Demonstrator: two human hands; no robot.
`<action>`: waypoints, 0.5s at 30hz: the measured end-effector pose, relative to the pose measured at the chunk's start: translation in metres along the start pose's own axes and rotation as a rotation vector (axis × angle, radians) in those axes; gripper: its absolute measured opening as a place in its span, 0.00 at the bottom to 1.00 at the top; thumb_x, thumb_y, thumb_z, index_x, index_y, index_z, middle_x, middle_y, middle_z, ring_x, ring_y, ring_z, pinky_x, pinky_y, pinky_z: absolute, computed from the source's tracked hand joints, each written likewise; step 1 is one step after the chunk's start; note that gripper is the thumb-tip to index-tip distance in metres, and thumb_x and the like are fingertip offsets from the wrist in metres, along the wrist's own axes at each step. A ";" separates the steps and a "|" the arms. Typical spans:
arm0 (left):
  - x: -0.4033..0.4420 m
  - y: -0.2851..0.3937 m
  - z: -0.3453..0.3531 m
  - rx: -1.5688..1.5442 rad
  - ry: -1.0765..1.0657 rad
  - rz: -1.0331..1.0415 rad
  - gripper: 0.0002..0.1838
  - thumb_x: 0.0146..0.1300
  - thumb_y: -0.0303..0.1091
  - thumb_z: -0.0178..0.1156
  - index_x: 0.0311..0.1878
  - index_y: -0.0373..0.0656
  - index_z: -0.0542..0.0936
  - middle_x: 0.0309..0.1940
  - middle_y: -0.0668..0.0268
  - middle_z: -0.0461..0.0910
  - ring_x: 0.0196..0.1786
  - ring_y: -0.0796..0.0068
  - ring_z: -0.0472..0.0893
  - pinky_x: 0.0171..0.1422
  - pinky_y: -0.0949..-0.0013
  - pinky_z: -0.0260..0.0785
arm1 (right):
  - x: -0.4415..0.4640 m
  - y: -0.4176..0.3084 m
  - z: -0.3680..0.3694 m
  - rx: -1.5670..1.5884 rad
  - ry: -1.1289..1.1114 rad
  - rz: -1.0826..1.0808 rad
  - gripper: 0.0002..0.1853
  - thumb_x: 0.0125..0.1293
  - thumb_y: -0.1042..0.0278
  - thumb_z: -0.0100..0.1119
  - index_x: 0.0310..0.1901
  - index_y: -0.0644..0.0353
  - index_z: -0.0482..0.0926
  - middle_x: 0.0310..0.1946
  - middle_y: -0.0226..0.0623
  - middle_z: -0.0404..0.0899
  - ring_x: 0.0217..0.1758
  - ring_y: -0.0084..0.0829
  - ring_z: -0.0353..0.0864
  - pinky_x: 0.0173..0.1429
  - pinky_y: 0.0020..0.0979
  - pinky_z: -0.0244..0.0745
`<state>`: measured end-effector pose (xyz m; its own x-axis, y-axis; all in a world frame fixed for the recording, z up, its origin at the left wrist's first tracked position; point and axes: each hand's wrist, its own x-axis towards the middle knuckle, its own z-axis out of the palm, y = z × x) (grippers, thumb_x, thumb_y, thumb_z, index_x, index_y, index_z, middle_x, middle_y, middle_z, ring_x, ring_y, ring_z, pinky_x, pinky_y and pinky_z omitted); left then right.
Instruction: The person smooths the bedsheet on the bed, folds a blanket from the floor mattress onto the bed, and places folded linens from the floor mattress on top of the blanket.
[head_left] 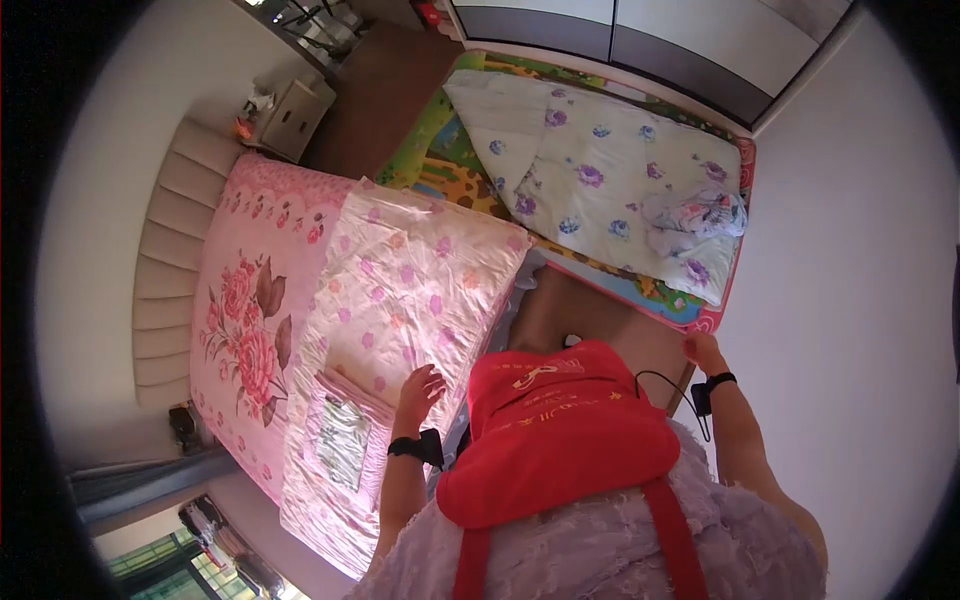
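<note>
My left hand (421,390) hangs over the near side of the bed, fingers apart and a little bent, holding nothing. Below it lies a cream quilt (410,260) with pink and orange flowers, spread over a pink rose-print bed sheet (235,370). A folded pink cloth with a green-and-white panel (342,438) rests on the quilt, left of that hand. On the other side, my right hand (702,352) is near the white wall, its fingers curled together with nothing visible in them. Both wrists wear black bands. A red apron (560,430) covers my front.
Beyond the bed, a white quilt with purple and blue flowers (590,175) covers a colourful play mat (430,165). A bunched floral cloth (700,215) sits on it. A padded headboard (175,270), nightstand (297,120) and sliding wardrobe (640,45) stand around. Brown floor (590,305) shows between bed and mat.
</note>
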<state>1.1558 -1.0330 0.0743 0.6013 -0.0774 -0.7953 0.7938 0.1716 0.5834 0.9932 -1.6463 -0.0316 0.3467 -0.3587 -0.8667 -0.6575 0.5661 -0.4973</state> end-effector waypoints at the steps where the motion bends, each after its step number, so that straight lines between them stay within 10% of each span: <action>1: 0.001 0.001 0.003 0.005 0.007 -0.035 0.15 0.61 0.39 0.53 0.50 0.44 0.71 0.39 0.61 0.75 0.41 0.68 0.77 0.46 0.66 0.72 | 0.004 0.001 -0.001 -0.009 -0.072 -0.025 0.06 0.56 0.67 0.55 0.26 0.58 0.74 0.22 0.34 0.75 0.22 0.27 0.75 0.24 0.23 0.70; 15: 0.095 -0.009 -0.087 -0.170 0.268 -0.121 0.07 0.59 0.37 0.54 0.38 0.46 0.72 0.32 0.65 0.76 0.37 0.68 0.75 0.43 0.61 0.68 | 0.076 -0.023 0.048 0.052 -0.193 -0.072 0.08 0.58 0.61 0.55 0.31 0.55 0.72 0.25 0.32 0.76 0.26 0.28 0.76 0.32 0.29 0.73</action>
<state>1.1981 -0.9568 -0.0203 0.4405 0.1500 -0.8851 0.8177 0.3399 0.4646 1.0672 -1.6509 -0.0874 0.5167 -0.2532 -0.8178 -0.5930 0.5831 -0.5552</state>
